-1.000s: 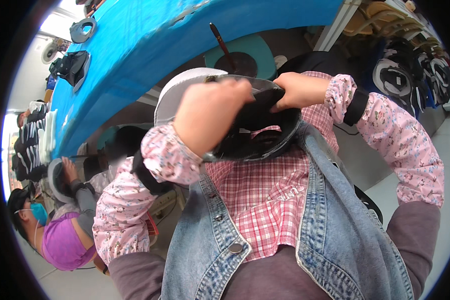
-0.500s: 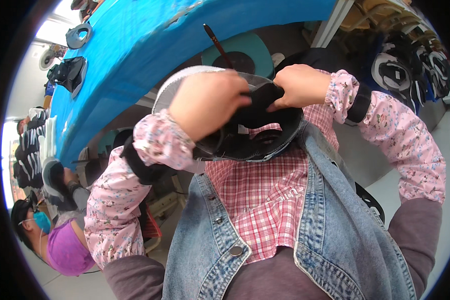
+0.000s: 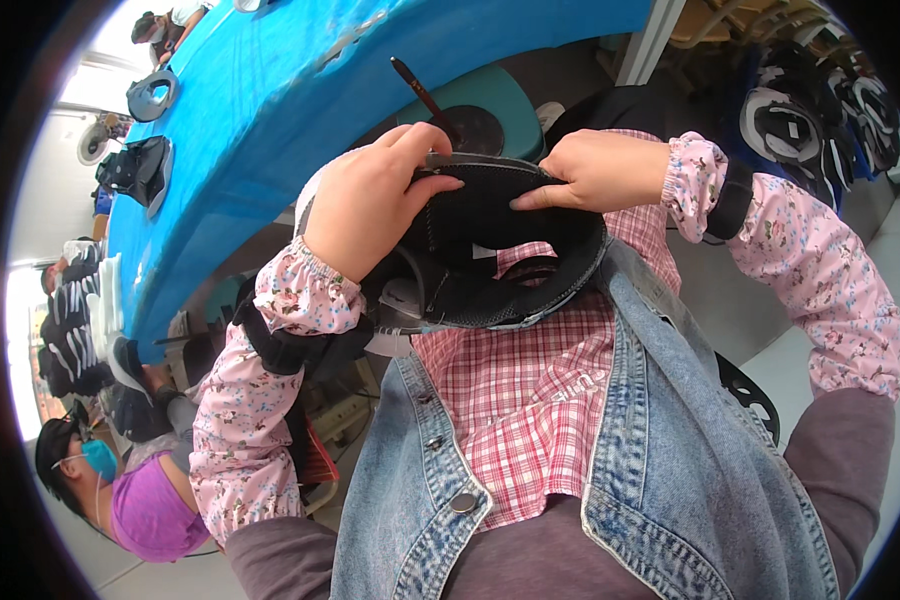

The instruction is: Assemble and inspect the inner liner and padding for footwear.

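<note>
In front of my chest is a cap [image 3: 480, 215], its black, stitched inside facing me and its opening tilted toward me. A pale brim shows partly behind my left wrist. My left hand [image 3: 375, 195] pinches the cap's far rim at the left, thumb inside and fingers over the edge. My right hand [image 3: 605, 172] grips the same rim at the right, its thumb pressed against the black lining. Just beyond the cap, a thin dark reddish-brown stick [image 3: 418, 85] slants up; its lower end is hidden.
A blue-covered table [image 3: 270, 110] curves across the far left, with a grey visor [image 3: 153, 95] and a black cap [image 3: 138, 165] on it. Beyond the cap stands a teal stool [image 3: 515, 100]. Several caps [image 3: 785, 130] are stacked at far right. A masked person in purple [image 3: 160, 505] sits at left.
My left hand has drawn back from over the opening to the far rim at the left. My right hand stays on the rim, and more of the black lining shows.
</note>
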`<state>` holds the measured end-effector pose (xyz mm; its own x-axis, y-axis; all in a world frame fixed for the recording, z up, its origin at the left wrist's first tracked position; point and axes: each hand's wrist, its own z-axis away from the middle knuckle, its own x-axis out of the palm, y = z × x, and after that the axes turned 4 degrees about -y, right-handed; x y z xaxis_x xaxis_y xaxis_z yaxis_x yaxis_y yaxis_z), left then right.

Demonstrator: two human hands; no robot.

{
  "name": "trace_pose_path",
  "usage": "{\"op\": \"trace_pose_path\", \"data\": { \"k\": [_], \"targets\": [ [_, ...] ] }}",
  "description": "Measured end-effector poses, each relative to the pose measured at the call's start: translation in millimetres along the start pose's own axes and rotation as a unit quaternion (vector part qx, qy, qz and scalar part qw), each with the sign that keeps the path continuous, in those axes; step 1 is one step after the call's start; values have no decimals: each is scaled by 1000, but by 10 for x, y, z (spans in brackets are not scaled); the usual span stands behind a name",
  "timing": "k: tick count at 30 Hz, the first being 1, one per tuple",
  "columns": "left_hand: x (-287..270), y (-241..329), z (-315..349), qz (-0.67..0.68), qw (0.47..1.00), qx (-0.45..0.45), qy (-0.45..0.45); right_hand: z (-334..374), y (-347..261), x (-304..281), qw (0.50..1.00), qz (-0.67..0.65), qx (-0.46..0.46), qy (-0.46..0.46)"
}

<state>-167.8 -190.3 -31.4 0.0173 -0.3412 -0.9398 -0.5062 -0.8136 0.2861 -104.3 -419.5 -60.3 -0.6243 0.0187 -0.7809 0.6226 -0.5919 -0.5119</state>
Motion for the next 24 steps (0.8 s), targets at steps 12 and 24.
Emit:
{"op": "trace_pose_path", "data": {
  "k": [12, 24],
  "targets": [
    [-40, -44, -23, -10, 998, -56, -32, 72, -86, 36, 998, 48, -27, 31],
    [-194, 33, 43, 83, 990, -95, -70, -23, 21, 46, 999, -50, -3, 21]
  ]
}}
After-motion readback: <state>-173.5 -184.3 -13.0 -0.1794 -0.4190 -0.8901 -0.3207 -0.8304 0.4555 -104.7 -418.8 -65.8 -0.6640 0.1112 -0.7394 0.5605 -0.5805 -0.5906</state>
